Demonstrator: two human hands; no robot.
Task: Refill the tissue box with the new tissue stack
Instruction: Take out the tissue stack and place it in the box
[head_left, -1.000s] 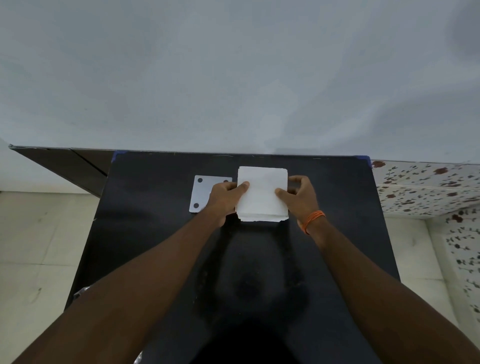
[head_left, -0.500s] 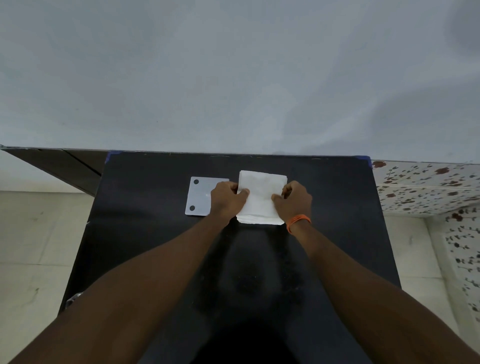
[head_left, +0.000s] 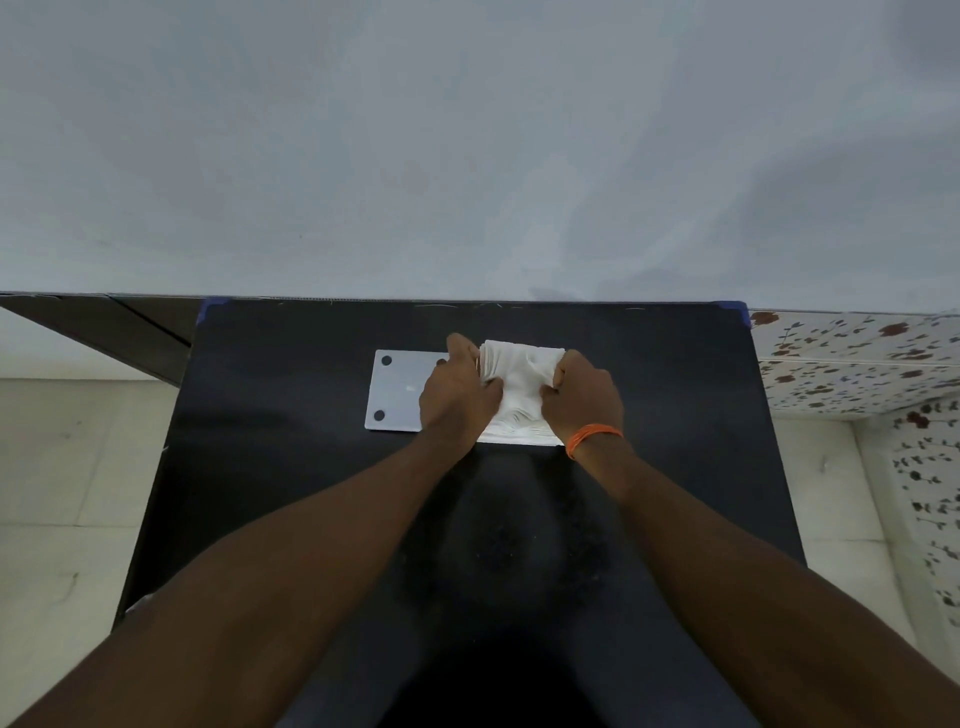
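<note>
Both hands clamped on the tissue stack, near the far edge of the table.

Left hand (head_left: 456, 395) curled tight on the left side of the tissue stack (head_left: 519, 384), right hand (head_left: 582, 397) fisted on its right side, sheets bunched and creased between. Orange band (head_left: 592, 436) at the right wrist. Pale flat plate (head_left: 397, 389) just beside the stack toward the left edge of the black table (head_left: 291, 467), partly under the left hand.

Black table (head_left: 291, 467); grey wall (head_left: 467, 145); floral tiles (head_left: 852, 358); orange wristband (head_left: 592, 435)

tissue stack (head_left: 519, 384): flat → squeezed, bowed | hands: moved closer together
</note>
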